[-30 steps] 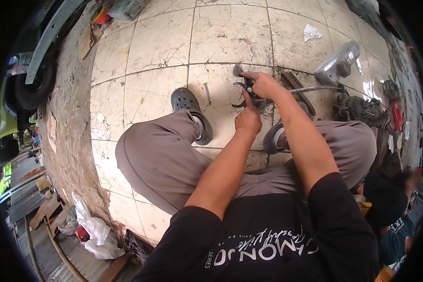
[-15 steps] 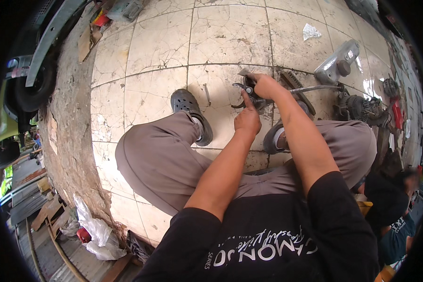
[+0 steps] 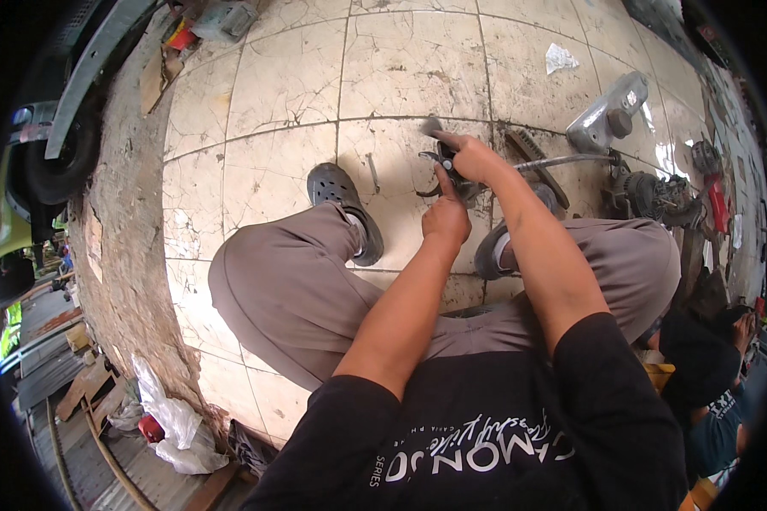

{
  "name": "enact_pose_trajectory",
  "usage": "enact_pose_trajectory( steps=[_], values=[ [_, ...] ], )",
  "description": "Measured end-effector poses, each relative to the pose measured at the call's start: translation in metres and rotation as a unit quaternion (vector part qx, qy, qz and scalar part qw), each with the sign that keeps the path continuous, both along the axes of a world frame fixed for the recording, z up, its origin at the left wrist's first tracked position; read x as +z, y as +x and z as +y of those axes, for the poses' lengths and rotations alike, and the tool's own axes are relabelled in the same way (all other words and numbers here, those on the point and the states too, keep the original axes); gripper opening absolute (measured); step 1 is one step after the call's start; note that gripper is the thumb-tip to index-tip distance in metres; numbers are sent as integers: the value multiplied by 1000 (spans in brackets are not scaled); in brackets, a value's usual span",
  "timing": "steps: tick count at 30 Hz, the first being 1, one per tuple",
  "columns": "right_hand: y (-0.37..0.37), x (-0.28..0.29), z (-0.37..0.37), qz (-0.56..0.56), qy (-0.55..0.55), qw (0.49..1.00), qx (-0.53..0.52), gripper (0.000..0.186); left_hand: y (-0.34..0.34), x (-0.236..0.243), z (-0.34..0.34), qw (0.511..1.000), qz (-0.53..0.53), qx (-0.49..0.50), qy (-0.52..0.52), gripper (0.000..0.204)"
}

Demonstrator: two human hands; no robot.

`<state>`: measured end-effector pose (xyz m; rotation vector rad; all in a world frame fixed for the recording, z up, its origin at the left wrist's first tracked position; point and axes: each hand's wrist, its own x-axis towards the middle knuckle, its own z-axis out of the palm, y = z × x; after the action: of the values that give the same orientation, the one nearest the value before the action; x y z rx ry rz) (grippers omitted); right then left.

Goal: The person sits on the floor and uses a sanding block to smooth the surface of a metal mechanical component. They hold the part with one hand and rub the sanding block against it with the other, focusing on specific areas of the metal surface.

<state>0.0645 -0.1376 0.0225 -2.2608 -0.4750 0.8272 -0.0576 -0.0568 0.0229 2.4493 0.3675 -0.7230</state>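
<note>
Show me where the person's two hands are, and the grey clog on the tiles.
left hand point(image 3: 446, 215), head view, on the back of the hand.
right hand point(image 3: 475, 158), head view, on the knuckles, closed around a small dark part.
grey clog point(image 3: 343, 204), head view, on its perforated upper.

The floor is laid with large cream tiles, cracked and stained, with dark grout lines. On it lie a thin metal rod beside a dark grey clog, a crumpled scrap of white paper farther off, a brush with dark bristles, and a silver engine part. At the left the tiles end at a rough concrete edge.
</note>
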Motion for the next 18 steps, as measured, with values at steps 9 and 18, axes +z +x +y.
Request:
enact_pose_trajectory(
  steps=[9,18],
  values=[
    [-5,-2,-13,5,-34,999,-25,57,1,7,0,1000,6,-5,7,104],
    [2,24,-33,-11,-162,982,95,55,4,10,0,1000,29,7,4,104]
  ],
)
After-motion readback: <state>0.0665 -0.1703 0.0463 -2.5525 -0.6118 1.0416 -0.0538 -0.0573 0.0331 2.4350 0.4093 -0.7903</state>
